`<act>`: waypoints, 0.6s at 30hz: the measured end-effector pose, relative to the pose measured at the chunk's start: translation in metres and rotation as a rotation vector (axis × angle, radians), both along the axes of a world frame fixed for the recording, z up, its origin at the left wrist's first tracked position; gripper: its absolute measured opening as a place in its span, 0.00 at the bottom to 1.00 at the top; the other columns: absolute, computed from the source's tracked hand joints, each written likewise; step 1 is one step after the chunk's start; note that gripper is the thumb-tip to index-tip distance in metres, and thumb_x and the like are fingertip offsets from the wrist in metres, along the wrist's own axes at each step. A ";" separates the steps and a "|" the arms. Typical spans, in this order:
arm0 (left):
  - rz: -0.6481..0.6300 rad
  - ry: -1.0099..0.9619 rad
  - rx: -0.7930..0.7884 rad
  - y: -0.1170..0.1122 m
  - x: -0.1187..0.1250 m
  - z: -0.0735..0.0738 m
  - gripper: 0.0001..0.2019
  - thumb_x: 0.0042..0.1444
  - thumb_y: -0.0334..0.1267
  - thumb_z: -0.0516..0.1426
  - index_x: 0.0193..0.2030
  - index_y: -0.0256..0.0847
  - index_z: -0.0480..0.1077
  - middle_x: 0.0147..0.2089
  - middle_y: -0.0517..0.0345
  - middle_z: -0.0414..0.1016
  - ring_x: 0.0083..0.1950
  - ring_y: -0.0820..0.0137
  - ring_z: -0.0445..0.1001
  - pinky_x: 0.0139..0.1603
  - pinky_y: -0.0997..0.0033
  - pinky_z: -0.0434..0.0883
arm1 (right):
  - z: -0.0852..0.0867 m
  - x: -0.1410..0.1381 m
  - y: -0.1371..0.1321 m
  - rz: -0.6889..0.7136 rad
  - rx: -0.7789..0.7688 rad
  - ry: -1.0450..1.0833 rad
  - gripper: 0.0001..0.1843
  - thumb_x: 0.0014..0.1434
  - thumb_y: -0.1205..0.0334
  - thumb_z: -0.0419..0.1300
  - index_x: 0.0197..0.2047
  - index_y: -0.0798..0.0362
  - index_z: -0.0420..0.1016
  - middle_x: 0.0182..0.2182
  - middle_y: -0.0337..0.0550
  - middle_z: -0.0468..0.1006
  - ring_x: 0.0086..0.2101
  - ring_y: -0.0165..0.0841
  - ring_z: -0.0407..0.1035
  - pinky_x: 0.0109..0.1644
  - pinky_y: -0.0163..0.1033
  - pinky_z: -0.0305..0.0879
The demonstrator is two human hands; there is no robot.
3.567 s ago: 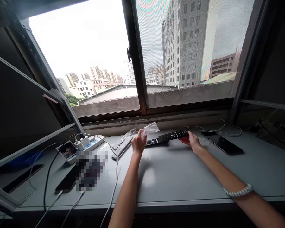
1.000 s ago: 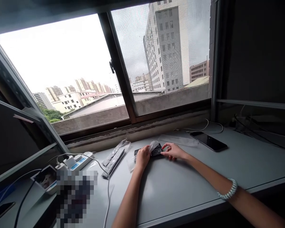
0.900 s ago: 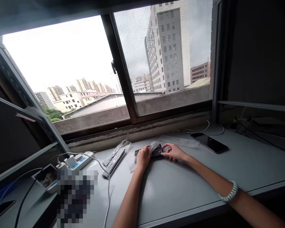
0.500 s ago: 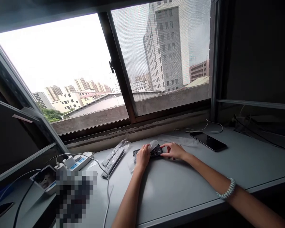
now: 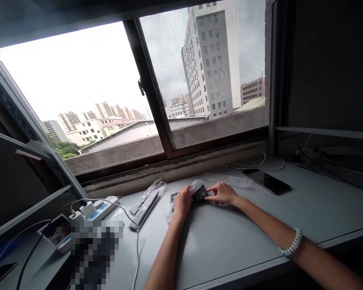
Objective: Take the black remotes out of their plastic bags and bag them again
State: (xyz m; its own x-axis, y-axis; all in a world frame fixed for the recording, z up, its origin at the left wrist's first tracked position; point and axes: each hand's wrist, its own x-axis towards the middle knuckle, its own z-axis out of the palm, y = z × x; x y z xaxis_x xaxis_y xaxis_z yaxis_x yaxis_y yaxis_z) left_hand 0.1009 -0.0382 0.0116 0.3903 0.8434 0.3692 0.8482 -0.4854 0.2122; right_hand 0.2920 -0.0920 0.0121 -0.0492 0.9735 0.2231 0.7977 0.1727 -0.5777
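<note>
A black remote control (image 5: 199,194) lies on the grey desk (image 5: 230,241) near the window sill. Part of it sits inside a clear plastic bag (image 5: 195,185). My left hand (image 5: 182,202) is closed round the bag and the remote's left part. My right hand (image 5: 223,193) pinches the remote's right end with its fingertips. A beaded bracelet (image 5: 289,243) is on my right wrist.
Bagged remotes (image 5: 145,201) lie left of my hands. A white power strip (image 5: 98,206) with plugs and cables sits further left. A dark phone (image 5: 266,181) with a white cable (image 5: 268,163) lies at the right. Another flat clear bag (image 5: 230,180) rests behind my right hand.
Since 3.6 s ago the remote has gone from bare and held up beside the bag to partly inside it. Over the last second my hands have barely shifted.
</note>
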 end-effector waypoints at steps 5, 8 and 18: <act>0.022 0.005 0.163 -0.010 0.000 0.009 0.15 0.64 0.39 0.45 0.53 0.50 0.66 0.49 0.59 0.72 0.46 0.69 0.72 0.31 0.77 0.64 | 0.000 0.003 0.000 -0.052 0.042 0.181 0.30 0.47 0.38 0.58 0.48 0.47 0.75 0.21 0.36 0.78 0.19 0.31 0.70 0.31 0.37 0.64; 0.054 -0.007 0.234 -0.015 0.000 0.010 0.15 0.65 0.41 0.44 0.54 0.53 0.65 0.49 0.60 0.71 0.36 0.73 0.73 0.27 0.77 0.62 | 0.001 0.010 0.003 -0.118 0.078 0.437 0.33 0.53 0.35 0.49 0.49 0.51 0.73 0.22 0.39 0.78 0.16 0.30 0.68 0.26 0.36 0.64; -0.114 0.026 0.300 -0.025 0.014 -0.004 0.20 0.57 0.36 0.54 0.57 0.49 0.60 0.46 0.58 0.70 0.41 0.69 0.71 0.42 0.71 0.66 | -0.004 0.011 0.003 -0.036 0.063 0.810 0.33 0.45 0.45 0.63 0.51 0.51 0.68 0.33 0.43 0.77 0.25 0.30 0.71 0.19 0.30 0.61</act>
State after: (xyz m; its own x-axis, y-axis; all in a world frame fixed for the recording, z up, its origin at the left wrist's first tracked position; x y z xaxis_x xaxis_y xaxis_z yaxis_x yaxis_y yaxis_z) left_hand 0.1145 -0.0635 0.0077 0.4886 0.6486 0.5836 0.7877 -0.6156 0.0246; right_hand 0.3025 -0.0892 0.0086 0.1823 0.9559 0.2302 0.1416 0.2062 -0.9682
